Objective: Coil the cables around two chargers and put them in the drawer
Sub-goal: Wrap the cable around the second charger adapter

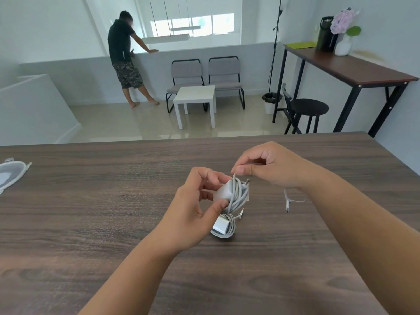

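Observation:
My left hand (195, 201) grips a white charger (223, 191) above the dark wooden table (91, 201). Grey cable (237, 196) is wound around the charger in several loops. My right hand (268, 167) pinches that cable just above the charger. A loose end of the cable, with its plug (287, 204), hangs below my right wrist. A second white charger (221, 226) lies on the table right under the first, its cable coiled around it. No drawer is in view.
A grey pouch with a white cable (10, 176) lies at the table's left edge. Beyond the table are a person at a low wall (125, 53), two chairs, a small white table (195, 101), a stool and a high desk (352, 69).

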Motion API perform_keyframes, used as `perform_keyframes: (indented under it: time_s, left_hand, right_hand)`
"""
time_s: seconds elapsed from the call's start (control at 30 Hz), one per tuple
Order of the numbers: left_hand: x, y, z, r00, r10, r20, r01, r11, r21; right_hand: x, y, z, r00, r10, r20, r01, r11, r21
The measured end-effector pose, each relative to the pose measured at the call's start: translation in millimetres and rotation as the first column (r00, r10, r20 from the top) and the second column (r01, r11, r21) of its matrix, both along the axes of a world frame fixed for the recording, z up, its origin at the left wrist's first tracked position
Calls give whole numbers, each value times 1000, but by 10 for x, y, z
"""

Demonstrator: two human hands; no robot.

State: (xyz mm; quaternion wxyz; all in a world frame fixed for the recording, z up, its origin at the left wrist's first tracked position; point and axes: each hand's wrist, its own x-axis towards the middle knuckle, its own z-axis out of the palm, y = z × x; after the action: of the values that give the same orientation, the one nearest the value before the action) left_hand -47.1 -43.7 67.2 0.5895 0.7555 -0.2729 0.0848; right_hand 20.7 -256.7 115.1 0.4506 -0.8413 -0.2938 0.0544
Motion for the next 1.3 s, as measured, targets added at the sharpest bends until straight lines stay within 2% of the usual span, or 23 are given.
perform_keyframes:
  time_s: [0.1,0.17,0.27,0.33,0.4,0.47,0.57,0.63,0.7,0.8,0.9,1.03,1.13,1.23,1.3]
  left_hand:
    - [-2,-37,36,995,-61,-80,45,981,-188]
    - [21,-53,55,991,-49,-122,10,954,-300]
    - [80,-101,83,977,39,-210,-122,910,-396]
    - [119,-155,75,949,31,-315,-201,827,-524]
    - [155,-201,74,909,-10,-417,-285,714,-639]
    - [186,-219,75,877,-15,-480,-360,641,-678]
    - [225,-217,43,859,64,-508,-429,632,-646]
    - [231,-210,-11,859,198,-472,-459,706,-539]
    - [210,-200,-73,869,342,-357,-466,807,-363]
    - [150,-207,-115,902,373,-217,-415,888,-199]
    - [112,-218,-80,909,350,-227,-391,904,-171]
    - [74,-216,-12,918,309,-250,-357,917,-180]
    - [29,-231,11,922,287,-261,-343,917,-202]
    - [7,-261,39,925,283,-253,-345,905,-249]
    - [-2,-268,64,927,293,-235,-354,891,-283]
  right_hand:
    - [-2,26,-123,996,8,-93,11,978,206]
    - [-29,53,-227,993,-39,-115,67,966,251]
    - [-100,104,-374,986,-164,-9,164,978,128]
    - [-165,147,-407,962,-232,148,228,973,43]
    - [-221,179,-427,919,-210,333,242,969,-54]
    - [-268,193,-423,890,-171,423,250,958,-138]
    - [-353,211,-403,859,-136,494,288,926,-246]
    - [-409,242,-382,828,-72,556,293,901,-319]
    - [-453,267,-340,784,-12,621,293,889,-353]
    - [-444,251,-260,755,-2,656,287,901,-327]
    - [-389,200,-206,817,-51,574,209,955,-212]
    - [-383,161,-203,916,-190,353,166,981,98]
    - [-400,126,-235,972,-200,127,147,929,339]
    - [-418,141,-289,989,-148,24,109,822,559]
    - [-453,180,-302,987,-150,-62,154,741,653]
